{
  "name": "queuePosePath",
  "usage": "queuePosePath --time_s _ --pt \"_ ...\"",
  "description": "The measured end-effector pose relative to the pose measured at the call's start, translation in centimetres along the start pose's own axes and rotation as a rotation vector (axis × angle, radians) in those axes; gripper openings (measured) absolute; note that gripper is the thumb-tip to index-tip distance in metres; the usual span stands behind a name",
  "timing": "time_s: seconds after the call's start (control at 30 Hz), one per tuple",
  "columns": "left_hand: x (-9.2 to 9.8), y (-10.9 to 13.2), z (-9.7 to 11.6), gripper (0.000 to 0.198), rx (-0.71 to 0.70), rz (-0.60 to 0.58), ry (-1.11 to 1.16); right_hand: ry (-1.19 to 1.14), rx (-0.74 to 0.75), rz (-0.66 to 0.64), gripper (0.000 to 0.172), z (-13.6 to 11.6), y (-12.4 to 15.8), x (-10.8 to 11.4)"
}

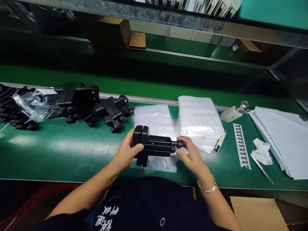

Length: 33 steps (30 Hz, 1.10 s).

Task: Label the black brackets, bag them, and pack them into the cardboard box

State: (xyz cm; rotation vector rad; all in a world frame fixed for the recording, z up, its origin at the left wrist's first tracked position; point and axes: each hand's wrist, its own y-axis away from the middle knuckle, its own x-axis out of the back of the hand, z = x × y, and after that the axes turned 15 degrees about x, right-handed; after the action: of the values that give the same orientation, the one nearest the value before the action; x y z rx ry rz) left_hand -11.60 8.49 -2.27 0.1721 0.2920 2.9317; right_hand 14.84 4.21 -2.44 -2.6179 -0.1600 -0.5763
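A black plastic clamp-like device (157, 146) with a blocky head and a knobbed rod is held level between my hands. My left hand (127, 149) grips its wide left end, thumb on top. At the right end, the fingers of my right hand (191, 155) pinch the small knob. Beneath the device lies a clear plastic bag (154, 117) on the green table. A similar black device (114, 110) rests on the table to the left, beyond my left hand.
Farther left are more black devices (77, 99) and a crumpled clear bag (37, 102). A stack of clear bags (201, 117) lies right of centre, near a bottle (233, 113), a label strip (242, 146), tweezers (262, 169) and white sheets (286, 138). A metal shelf edge (154, 16) crosses above.
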Motion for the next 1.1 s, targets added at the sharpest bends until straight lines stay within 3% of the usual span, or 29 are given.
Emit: queuePosePath --time_s 0.1,0.27,0.43,0.6,0.77,0.93,1.1 --pt "0.1 -0.1 -0.4 0.059 -0.009 -0.020 0.014 0.095 0.080 -0.012 0.028 -0.2 0.3 0.3" --pt "0.1 -0.1 -1.1 0.066 -0.027 -0.010 -0.010 -0.016 -0.093 -0.035 0.043 -0.1 -0.2 0.3" --pt "-1.1 -1.0 -1.2 0.061 0.059 -0.009 0.218 -0.131 -0.163 0.085 0.040 0.5 -0.1 -1.2" --pt "-1.8 -1.7 -1.6 0.064 0.002 0.014 0.217 -0.251 -0.277 0.189 0.032 1.0 -0.4 -2.9" --pt "-1.5 -2.0 -1.4 0.062 -0.026 0.021 0.236 -0.317 -0.243 0.189 0.038 1.3 -1.0 -2.7" --pt "-1.5 -2.0 -1.1 0.063 -0.030 -0.020 0.190 -0.324 -0.284 0.234 0.032 1.5 -1.3 -2.5" --pt "-1.8 -2.2 -1.2 0.063 0.035 -0.010 0.214 -0.290 -0.219 0.241 0.029 1.7 -1.6 -2.7"
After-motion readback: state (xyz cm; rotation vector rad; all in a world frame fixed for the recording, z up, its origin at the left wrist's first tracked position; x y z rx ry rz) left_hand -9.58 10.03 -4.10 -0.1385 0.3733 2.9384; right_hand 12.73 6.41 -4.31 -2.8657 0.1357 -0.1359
